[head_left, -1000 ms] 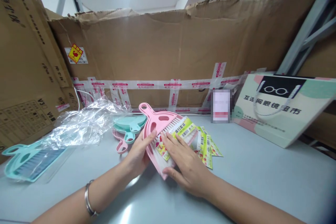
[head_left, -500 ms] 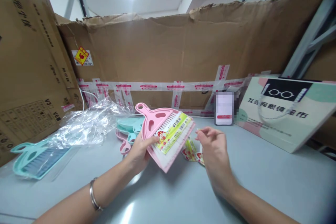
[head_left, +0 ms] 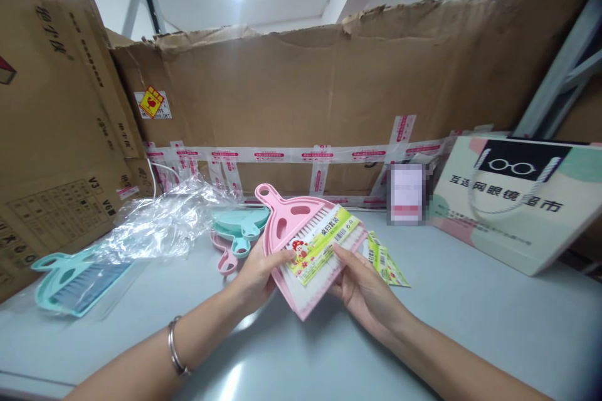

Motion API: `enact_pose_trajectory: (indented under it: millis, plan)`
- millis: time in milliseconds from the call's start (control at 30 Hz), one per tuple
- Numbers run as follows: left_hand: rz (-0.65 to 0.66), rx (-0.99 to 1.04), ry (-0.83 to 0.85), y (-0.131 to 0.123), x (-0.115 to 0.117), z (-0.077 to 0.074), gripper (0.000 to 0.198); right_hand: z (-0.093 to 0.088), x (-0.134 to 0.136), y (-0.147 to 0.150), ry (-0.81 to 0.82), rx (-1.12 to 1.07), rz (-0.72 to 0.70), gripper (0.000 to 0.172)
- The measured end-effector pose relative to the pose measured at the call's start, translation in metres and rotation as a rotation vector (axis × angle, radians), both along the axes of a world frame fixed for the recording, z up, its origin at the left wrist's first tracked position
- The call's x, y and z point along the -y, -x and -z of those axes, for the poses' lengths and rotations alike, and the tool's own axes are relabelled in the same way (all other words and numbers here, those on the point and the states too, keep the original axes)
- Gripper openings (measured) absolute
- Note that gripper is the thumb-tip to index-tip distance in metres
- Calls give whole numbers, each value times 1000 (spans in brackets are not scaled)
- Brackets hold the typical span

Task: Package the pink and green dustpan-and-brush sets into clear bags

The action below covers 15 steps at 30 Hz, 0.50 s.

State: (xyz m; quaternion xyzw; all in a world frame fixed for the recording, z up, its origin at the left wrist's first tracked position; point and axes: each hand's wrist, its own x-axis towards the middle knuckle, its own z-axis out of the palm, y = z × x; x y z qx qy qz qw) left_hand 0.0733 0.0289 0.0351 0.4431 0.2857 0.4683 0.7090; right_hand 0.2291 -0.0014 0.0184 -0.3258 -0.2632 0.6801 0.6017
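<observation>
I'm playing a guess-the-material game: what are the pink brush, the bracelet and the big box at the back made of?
Pink brush: probably smooth plastic, since its handle looks moulded and softly shiny.
Bracelet: likely polished metal, being silvery with bright glints.
Big box: dull cardboard, judging by its brown, creased sides and ragged top edge.

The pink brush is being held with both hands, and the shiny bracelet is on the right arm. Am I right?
Not quite: the shiny bracelet is on the left arm, as the head view shows. The left hand and the right hand do both hold the pink brush.
</observation>
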Motion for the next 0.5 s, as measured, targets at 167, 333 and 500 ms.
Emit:
enact_pose_trajectory:
  millis: [167, 333, 500]
  plan:
    - [30, -86, -67, -2, 0, 7, 67, 3, -1, 0, 82, -1, 83, 29]
    - [-152, -682, -386, 26, -19, -12, 39, 2, -4, -7, 109, -4, 130, 30]
    - [-606, -1461, -849, 85, -80, -84, 34, 0, -7, -15, 95, 23, 162, 31]
